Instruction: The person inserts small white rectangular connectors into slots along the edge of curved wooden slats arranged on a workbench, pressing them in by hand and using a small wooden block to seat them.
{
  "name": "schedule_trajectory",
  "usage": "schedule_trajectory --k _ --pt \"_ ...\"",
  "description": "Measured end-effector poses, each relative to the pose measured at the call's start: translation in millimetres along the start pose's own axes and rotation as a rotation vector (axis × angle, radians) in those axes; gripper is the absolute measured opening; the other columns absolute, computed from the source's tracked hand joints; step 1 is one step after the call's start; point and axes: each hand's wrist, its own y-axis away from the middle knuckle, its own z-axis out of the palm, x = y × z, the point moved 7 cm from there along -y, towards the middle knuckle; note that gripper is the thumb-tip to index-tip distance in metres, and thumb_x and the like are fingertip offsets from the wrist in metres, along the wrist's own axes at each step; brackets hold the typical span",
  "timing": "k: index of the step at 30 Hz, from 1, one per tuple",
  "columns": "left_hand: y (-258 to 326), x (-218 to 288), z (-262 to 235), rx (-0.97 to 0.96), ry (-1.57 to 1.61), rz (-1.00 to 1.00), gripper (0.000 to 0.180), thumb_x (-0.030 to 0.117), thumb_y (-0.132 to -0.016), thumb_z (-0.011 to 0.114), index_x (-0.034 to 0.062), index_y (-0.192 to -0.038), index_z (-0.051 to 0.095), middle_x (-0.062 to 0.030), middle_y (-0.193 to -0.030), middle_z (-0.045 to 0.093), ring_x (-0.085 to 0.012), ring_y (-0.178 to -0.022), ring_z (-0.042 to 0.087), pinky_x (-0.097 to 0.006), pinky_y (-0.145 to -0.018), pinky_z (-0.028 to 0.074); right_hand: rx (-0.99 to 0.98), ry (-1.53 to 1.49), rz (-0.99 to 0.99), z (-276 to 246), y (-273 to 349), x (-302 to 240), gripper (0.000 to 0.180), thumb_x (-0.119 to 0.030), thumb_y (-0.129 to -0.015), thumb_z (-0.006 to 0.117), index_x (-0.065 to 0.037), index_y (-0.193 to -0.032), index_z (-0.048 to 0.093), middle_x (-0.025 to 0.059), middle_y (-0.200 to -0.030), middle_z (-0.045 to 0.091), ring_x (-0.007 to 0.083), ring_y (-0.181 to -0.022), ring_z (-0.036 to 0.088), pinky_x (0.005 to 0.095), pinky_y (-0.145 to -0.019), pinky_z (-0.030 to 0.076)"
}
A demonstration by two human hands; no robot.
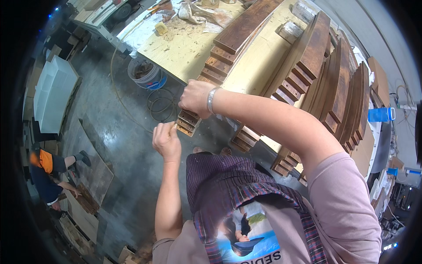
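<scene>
Head view. Stack of dark-stained wooden boards (228, 48), long, flat, stepped at the ends, lying on a pale plywood counter (184, 44) and overhanging its near edge. Right hand (195, 97), metal bracelet at the wrist, fingers closed over the stack's lower end. Left hand (166, 140), fingers pinched narrow on a small pale piece touching a board end (187, 125). More dark curved boards (343, 88) lean in rows to the right. Grey concrete floor (123, 132), dusty; white bucket (147, 74); coiled wire (161, 103). A second person (48, 176) crouches at far left.
</scene>
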Motion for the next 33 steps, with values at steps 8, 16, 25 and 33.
schedule_trajectory --k 8,16,25,33 --pt "8 3 2 0.001 0.086 -0.089 0.008 0.001 -0.077 0.073 0.0022 -0.083 0.068 -0.0127 -0.077 0.059 -0.0319 -0.076 0.057 -0.041 -0.069 0.046 0.005 -0.014 0.018 0 2 1 0.027 -0.020 -0.058 0.082 -0.017 -0.084 0.079 0.0065 -0.084 0.076 0.0243 -0.087 0.075 0.0356 -0.074 0.057" --pt "38 19 8 -0.067 0.083 0.022 0.005 0.004 -0.080 0.073 0.0041 -0.081 0.068 -0.0106 -0.076 0.057 -0.0320 -0.074 0.056 -0.043 -0.066 0.045 -0.022 -0.005 0.013 -1 2 0 0.029 -0.019 -0.058 0.081 -0.017 -0.086 0.077 0.0053 -0.084 0.075 0.0237 -0.087 0.074 0.0355 -0.075 0.054" --pt "38 6 8 -0.074 0.083 -0.036 0.009 -0.001 -0.078 0.074 0.0027 -0.085 0.070 -0.0102 -0.078 0.061 -0.0290 -0.075 0.060 -0.039 -0.069 0.048 0.035 -0.025 0.001 -5 3 1 0.029 -0.019 -0.058 0.080 -0.016 -0.086 0.077 0.0068 -0.084 0.075 0.0251 -0.087 0.074 0.0360 -0.075 0.056" --pt "48 7 10 -0.085 0.077 -0.047 0.006 0.002 -0.079 0.073 0.0032 -0.084 0.071 -0.0086 -0.078 0.062 -0.0291 -0.076 0.059 -0.042 -0.068 0.047 -0.082 0.014 0.022 -5 6 -1 0.029 -0.019 -0.067 0.078 -0.016 -0.095 0.073 0.0031 -0.088 0.074 0.0231 -0.091 0.072 0.0361 -0.079 0.050"
